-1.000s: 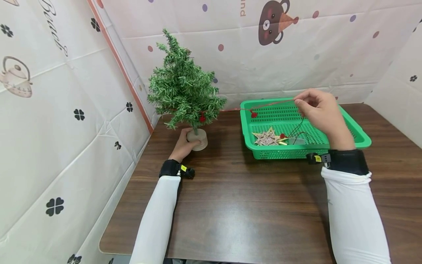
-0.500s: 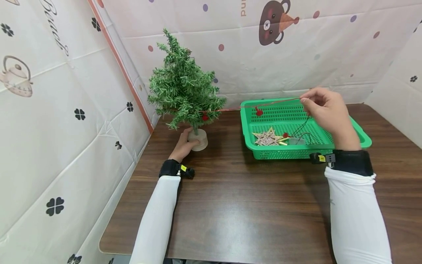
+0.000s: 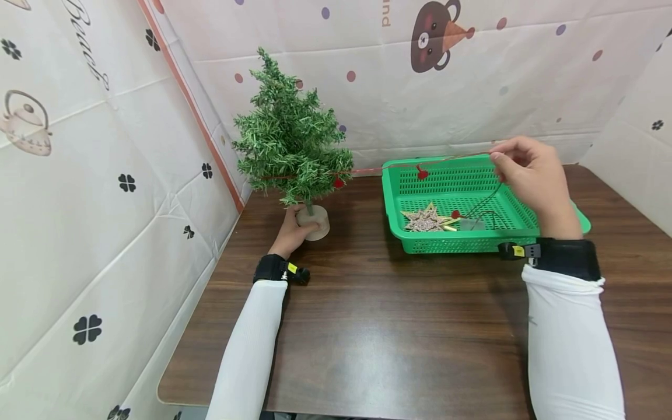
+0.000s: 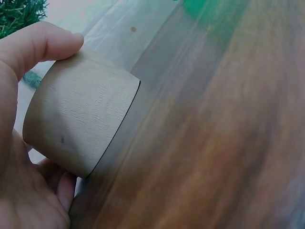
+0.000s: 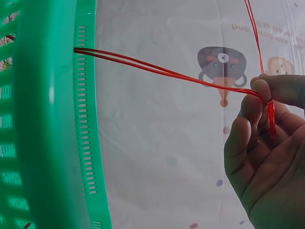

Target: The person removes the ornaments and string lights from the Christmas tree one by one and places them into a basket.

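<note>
A small green artificial Christmas tree (image 3: 291,134) stands at the back left of the table. My left hand (image 3: 290,232) grips its round wooden base (image 4: 81,105), thumb on the upper edge and fingers around the far side. To the right, my right hand (image 3: 538,181) pinches a thin red string (image 3: 451,158) between thumb and fingertips, above the basket. From there the string runs nearly level to the tree's lower branches. One red pendant (image 3: 422,173) hangs on it over the basket, another red pendant (image 3: 338,182) beside the branches. The string's other length drops from my fingers into the basket.
A green plastic basket (image 3: 488,242) stands at the back right. Glittery star ornaments (image 3: 424,220), a further red pendant (image 3: 455,214) and dark-looking string lie inside. A printed cloth (image 3: 362,116) covers the wall close behind tree and basket.
My right hand has moved right and slightly up, pulling the string; its pendants have shifted right. The tree's branches have swung slightly left. My left hand stays on the base.
</note>
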`<control>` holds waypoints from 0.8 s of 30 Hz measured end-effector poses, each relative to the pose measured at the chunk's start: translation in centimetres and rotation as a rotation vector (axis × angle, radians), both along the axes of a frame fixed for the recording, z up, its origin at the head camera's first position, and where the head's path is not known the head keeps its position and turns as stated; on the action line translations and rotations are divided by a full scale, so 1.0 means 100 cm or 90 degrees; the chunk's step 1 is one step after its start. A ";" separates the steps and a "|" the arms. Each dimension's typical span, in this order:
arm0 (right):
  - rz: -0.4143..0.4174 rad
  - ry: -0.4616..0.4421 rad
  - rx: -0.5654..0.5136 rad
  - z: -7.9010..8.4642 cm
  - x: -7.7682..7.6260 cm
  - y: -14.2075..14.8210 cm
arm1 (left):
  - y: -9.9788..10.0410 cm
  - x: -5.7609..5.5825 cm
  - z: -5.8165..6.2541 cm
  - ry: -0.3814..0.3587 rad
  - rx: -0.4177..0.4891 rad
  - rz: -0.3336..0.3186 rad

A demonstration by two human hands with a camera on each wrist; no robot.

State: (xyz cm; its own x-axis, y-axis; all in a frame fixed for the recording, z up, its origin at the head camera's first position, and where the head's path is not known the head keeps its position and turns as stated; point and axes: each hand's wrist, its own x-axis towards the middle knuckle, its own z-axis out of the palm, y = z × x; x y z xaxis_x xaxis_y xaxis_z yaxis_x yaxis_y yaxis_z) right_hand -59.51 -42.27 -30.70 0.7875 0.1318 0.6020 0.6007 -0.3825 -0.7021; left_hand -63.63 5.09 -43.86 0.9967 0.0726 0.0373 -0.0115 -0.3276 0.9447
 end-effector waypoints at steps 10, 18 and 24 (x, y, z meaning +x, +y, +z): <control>-0.023 0.006 0.024 0.001 -0.004 -0.003 | 0.009 0.008 -0.016 -0.019 0.033 -0.023; -0.040 0.003 0.036 0.002 -0.005 -0.005 | 0.007 0.009 -0.016 -0.018 0.039 0.013; -0.047 -0.002 0.058 0.001 -0.005 -0.006 | 0.008 0.011 -0.018 -0.004 0.011 0.023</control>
State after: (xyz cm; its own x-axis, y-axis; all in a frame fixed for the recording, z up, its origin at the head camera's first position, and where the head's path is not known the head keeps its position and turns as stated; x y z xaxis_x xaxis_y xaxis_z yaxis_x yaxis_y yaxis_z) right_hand -59.97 -42.90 -30.64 0.7912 0.0183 0.6113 0.5757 -0.3596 -0.7344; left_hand -62.56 5.85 -45.66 0.9932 0.1071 0.0459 -0.0062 -0.3441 0.9389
